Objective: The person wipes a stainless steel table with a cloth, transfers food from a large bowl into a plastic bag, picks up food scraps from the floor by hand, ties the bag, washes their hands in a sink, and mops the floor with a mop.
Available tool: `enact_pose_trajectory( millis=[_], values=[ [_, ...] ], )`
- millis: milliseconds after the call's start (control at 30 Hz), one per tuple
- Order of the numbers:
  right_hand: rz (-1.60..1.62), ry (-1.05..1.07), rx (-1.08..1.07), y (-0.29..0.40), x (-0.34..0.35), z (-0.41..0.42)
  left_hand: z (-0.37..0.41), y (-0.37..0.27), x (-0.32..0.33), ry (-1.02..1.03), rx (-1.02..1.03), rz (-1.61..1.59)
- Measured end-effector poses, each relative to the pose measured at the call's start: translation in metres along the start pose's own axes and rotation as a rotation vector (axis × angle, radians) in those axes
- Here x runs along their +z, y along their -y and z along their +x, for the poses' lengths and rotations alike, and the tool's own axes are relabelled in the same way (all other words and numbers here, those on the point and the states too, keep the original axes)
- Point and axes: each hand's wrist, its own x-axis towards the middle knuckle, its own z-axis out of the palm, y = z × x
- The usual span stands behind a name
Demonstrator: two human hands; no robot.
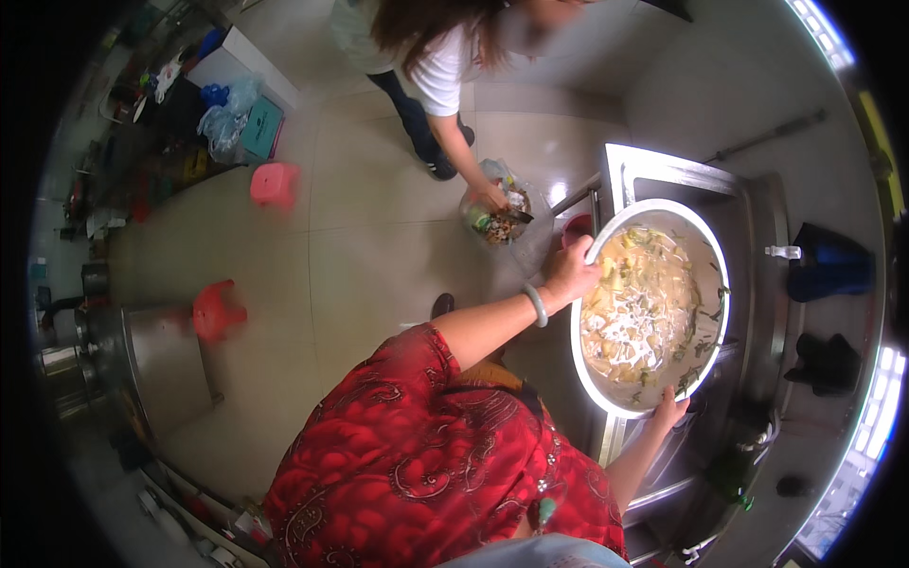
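A large, round, light metal basin (643, 309) hangs over the near edge of a stainless steel sink (682, 165). Inside are cloudy liquid, pale vegetable pieces and green scraps; some scraps cling to the bare wall on the right, and the liquid lies towards the left. My left hand (574, 273), with a pale bangle at its wrist, grips the rim at the left. At the rim's lower right, my right hand (669, 410) also holds on, its fingers partly hidden by the basin. Just left of the sink, a clear plastic bag of food scraps (501, 220) stands on the floor.
Another person (444, 92) bends over the bag, a dark object in one hand. A reddish bucket (577, 228) is beside the sink. Red plastic stools (219, 311) stand on the tiled floor to the left, near a metal table (170, 362). Dark gloves (827, 363) hang on the right wall.
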Motion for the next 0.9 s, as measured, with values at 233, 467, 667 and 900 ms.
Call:
enact_pose_trajectory(
  millis=[233, 467, 667, 900],
  values=[
    [-0.065, -0.087, 0.067, 0.016, 0.013, -0.024, -0.006, 0.022, -0.027, 0.221, -0.131, -0.332],
    [0.010, -0.087, 0.062, 0.020, 0.010, -0.027, -0.005, 0.117, -0.084, 0.391, -0.763, -0.341],
    [0.004, -0.070, 0.076, 0.019, 0.012, -0.031, 0.010, 0.213, -0.076, 0.379, -0.888, -0.074],
    [0.043, -0.093, 0.059, 0.021, 0.009, -0.034, 0.028, 0.230, -0.070, 0.294, -0.734, 0.118]
  ],
)
